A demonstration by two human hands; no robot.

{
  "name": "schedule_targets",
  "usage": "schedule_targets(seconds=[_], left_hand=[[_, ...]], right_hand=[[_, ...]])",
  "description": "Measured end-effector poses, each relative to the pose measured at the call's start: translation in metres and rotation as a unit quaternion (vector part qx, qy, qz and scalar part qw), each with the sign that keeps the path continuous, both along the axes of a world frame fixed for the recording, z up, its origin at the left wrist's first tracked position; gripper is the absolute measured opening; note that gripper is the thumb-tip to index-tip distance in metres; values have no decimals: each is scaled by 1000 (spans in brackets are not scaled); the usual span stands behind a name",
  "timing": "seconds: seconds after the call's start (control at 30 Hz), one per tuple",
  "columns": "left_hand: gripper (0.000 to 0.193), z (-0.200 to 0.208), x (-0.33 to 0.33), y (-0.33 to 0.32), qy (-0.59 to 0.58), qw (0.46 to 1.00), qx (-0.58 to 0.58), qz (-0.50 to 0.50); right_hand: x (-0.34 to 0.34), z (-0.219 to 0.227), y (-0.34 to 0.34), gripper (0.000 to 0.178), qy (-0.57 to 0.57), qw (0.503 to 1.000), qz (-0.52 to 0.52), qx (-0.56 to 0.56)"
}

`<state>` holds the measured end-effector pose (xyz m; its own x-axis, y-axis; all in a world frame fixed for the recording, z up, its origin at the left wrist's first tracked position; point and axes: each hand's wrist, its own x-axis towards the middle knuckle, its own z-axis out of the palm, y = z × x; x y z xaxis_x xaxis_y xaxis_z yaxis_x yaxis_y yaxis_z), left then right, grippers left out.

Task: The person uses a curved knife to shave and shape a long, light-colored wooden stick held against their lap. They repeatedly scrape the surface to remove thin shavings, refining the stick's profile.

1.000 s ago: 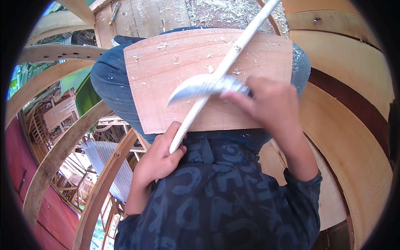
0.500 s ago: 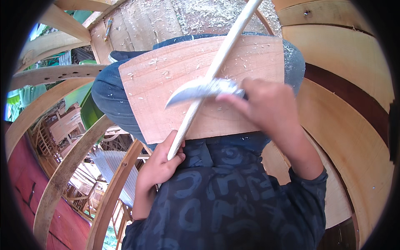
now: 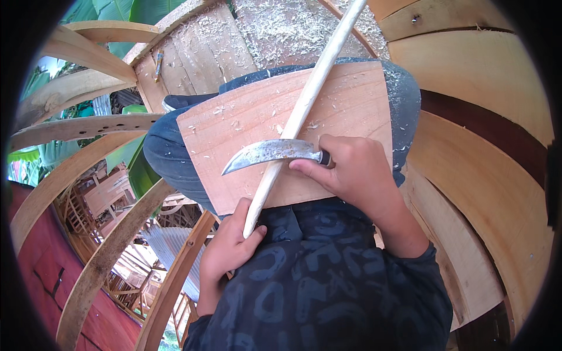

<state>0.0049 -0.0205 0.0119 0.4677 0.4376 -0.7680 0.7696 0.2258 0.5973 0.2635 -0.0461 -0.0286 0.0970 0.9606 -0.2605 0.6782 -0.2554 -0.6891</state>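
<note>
A flat wooden board [image 3: 246, 126] rests across my lap on dark blue trousers. A long pale wooden stick [image 3: 304, 102] lies slantwise over the board, running from lower left to upper right. My left hand [image 3: 228, 245] grips the stick's lower end just below the board's near edge. My right hand [image 3: 357, 172] holds the handle of a curved knife [image 3: 269, 153]. Its grey blade lies across the stick, tip pointing left. Fine shavings dot the board.
Curved wooden planks [image 3: 486, 175] rise on the right. Bent wooden ribs [image 3: 99, 263] frame the left side, with green leaves [image 3: 134, 169] and stacked wooden furniture frames [image 3: 105, 196] seen through the gaps. Planks [image 3: 205, 47] strewn with wood shavings lie beyond my knees.
The knife blade has slid a little down the stick toward me. The view has tilted, so board and hands sit lower in the picture. Both hands keep their hold.
</note>
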Motion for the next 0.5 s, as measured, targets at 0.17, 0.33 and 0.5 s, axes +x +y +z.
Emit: schedule_targets(seconds=[0.17,0.33,0.5], left_hand=[[31,20,-2,16,78,995,47,-46],[30,12,-8,23,94,978,178,-62],[32,0,-7,23,79,953,281,-79]], right_hand=[[-25,-4,-9,37,62,996,7,59],[-18,0,-17,28,40,997,28,65],[-10,7,-29,25,16,998,10,53]])
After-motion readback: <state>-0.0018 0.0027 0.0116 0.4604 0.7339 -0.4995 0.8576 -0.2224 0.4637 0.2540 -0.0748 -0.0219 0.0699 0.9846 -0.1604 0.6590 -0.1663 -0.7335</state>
